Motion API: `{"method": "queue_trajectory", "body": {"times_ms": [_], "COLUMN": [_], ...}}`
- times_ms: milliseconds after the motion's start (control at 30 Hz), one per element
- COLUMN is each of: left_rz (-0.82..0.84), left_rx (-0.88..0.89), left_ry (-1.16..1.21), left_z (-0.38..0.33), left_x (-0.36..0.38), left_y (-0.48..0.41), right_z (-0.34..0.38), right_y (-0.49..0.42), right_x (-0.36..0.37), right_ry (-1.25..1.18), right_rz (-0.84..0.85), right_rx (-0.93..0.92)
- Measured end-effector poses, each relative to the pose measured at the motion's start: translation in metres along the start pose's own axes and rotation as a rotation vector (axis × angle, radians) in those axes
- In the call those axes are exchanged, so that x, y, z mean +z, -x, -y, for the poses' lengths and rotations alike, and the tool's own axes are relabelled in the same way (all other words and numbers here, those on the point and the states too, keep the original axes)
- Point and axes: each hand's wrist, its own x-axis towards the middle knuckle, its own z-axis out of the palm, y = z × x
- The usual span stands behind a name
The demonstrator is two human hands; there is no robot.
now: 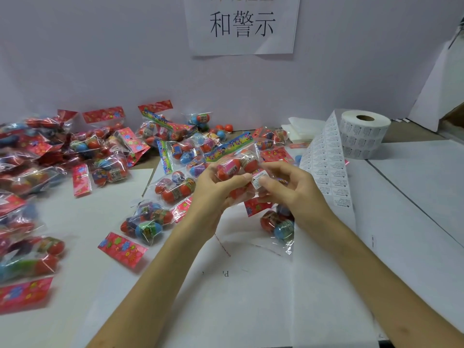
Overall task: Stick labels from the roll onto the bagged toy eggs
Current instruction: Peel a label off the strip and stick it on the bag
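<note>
Bag of toy eggs (236, 164): gripped by left hand (213, 189), fingers curled; right hand (293, 189) fingers pinched white warning label (258, 177) onto it.

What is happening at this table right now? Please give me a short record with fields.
Activity: sticking a label onto a bag of toy eggs
Left hand: grips the held bag
Right hand: pinches a white warning label against that bag
Label supply: roll at the right, its strip trailing toward the hands
Other bags: pile spread over the table, left of and behind the hands
Wall: paper sign with printed characters
</note>
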Motion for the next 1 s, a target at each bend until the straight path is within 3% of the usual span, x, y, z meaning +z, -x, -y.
{"method": "queue_trajectory", "body": {"times_ms": [233,1000], "left_rz": [-0.003,0.001], "left_rx": [-0.006,0.132], "left_ry": [0.008,-0.159], "left_z": [-0.0005,0.0047], "left_x": [-0.0017,0.0021], "left_y": [-0.0013,-0.0005], "right_z": [-0.0004,0.0046], "right_y": [-0.0025,-0.0005], "right_x": [-0.0017,-0.0023], "right_ry": [-0.113,-0.068], "right_rz": [0.06,-0.03], "right_rx": [0.078,0.093]}}
